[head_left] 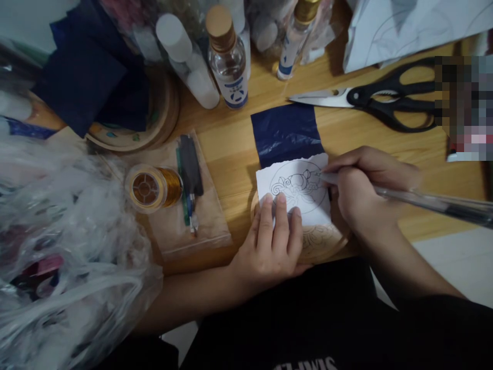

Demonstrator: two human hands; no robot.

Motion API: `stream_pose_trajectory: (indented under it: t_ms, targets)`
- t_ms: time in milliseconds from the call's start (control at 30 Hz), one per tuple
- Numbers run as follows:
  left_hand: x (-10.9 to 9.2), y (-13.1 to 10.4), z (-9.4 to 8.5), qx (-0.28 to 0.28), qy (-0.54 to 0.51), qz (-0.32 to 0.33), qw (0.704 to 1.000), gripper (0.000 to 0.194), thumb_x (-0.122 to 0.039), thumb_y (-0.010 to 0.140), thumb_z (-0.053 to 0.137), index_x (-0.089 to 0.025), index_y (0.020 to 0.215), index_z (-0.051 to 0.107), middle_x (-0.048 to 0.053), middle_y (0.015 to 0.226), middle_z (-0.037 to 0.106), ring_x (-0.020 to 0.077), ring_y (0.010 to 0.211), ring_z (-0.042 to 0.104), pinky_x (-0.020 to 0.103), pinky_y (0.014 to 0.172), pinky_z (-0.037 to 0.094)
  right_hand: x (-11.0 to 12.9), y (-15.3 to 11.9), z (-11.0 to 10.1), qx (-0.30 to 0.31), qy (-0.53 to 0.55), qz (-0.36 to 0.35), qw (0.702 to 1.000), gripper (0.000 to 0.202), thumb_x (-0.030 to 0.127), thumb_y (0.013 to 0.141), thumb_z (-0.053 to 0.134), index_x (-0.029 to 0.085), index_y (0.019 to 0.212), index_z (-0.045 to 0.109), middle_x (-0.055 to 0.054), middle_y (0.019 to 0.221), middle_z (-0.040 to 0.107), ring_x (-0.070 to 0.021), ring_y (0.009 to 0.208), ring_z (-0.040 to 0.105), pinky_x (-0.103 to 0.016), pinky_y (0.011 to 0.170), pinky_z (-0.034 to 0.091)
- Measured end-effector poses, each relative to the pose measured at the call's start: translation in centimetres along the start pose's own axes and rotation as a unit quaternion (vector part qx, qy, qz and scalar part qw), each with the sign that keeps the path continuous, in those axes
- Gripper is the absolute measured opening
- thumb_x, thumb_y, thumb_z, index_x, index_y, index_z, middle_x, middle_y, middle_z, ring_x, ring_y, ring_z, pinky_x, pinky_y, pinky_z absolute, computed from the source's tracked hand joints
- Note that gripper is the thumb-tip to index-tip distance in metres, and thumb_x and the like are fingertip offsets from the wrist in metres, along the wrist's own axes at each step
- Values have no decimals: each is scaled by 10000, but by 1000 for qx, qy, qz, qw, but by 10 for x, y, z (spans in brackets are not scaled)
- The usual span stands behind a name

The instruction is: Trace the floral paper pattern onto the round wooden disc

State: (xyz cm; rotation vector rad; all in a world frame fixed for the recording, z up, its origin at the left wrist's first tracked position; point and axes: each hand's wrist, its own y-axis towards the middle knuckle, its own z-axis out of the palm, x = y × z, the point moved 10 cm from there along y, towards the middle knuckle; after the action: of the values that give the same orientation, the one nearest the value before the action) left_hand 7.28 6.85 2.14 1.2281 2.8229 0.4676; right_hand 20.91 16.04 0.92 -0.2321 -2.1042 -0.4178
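Note:
A white paper [265,180] with a line drawing in a circle lies over a round wooden piece [333,239] that bears a faint pattern. Under the paper's upper edge shows a dark blue sheet [287,131]. My left hand [275,241] lies on the paper's lower left part, its fingers spread. Closed around a pen [427,200], my right hand [362,190] is at the paper's right edge. The pen's tip is at the right side of the drawing.
Black scissors [377,97] lie behind my right hand. Bottles [231,77] stand at the back. To the left are a gold wire spool [154,188], a clear bag [211,226], dark blue sheets [82,77] on a wooden round, and crumpled plastic [77,267].

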Motion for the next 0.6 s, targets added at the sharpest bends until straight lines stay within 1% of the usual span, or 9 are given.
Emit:
stream_pose_trajectory:
  t_ms: [133, 200, 300, 400, 467, 600]
  targets:
    - [0, 2, -1, 4, -2, 7, 1000, 792, -667, 921, 431, 22, 1267, 607, 266, 1198, 683, 371, 1118, 668, 422, 868, 546, 1, 1, -1, 0, 0, -3, 1000, 228, 103, 707, 520, 201, 642, 715, 59, 561, 636, -74, 497, 532, -220, 505, 419]
    - [0, 2, -1, 13, 0, 13, 1000, 788, -663, 921, 433, 25, 1260, 609, 271, 1200, 681, 374, 1101, 675, 429, 861, 550, -1, 1, -3, -14, 16, 7, 1000, 234, 86, 689, 510, 193, 627, 708, 53, 554, 635, -78, 492, 542, -222, 502, 423]
    - [1, 2, -1, 24, -11, 11, 1000, 755, -633, 927, 453, 20, 1279, 593, 274, 1210, 675, 387, 1160, 639, 463, 871, 543, -5, 1, -6, -32, 32, 24, 999, 241, 78, 679, 498, 189, 615, 701, 49, 538, 623, -87, 479, 546, -233, 502, 434]
    - [1, 2, 0, 27, -16, 8, 999, 739, -615, 927, 473, 18, 1291, 584, 272, 1215, 673, 390, 1187, 623, 472, 888, 537, 0, 1, -4, -21, 15, 8, 1000, 238, 91, 689, 505, 197, 624, 707, 53, 546, 633, -83, 486, 550, -224, 491, 425]
    - [1, 2, -1, 22, -8, 8, 1000, 748, -625, 931, 457, 20, 1286, 590, 271, 1214, 674, 381, 1150, 649, 461, 891, 540, 1, 1, -3, -12, 9, 3, 1000, 239, 93, 692, 509, 202, 631, 713, 58, 547, 639, -79, 493, 554, -216, 492, 428]
    - [0, 2, -1, 15, 10, 13, 1000, 788, -673, 931, 406, 9, 1271, 607, 249, 1202, 688, 357, 1079, 695, 421, 882, 554, -2, 1, -3, -8, 14, 19, 1000, 230, 106, 694, 515, 200, 636, 717, 56, 547, 639, -82, 490, 551, -225, 506, 441]
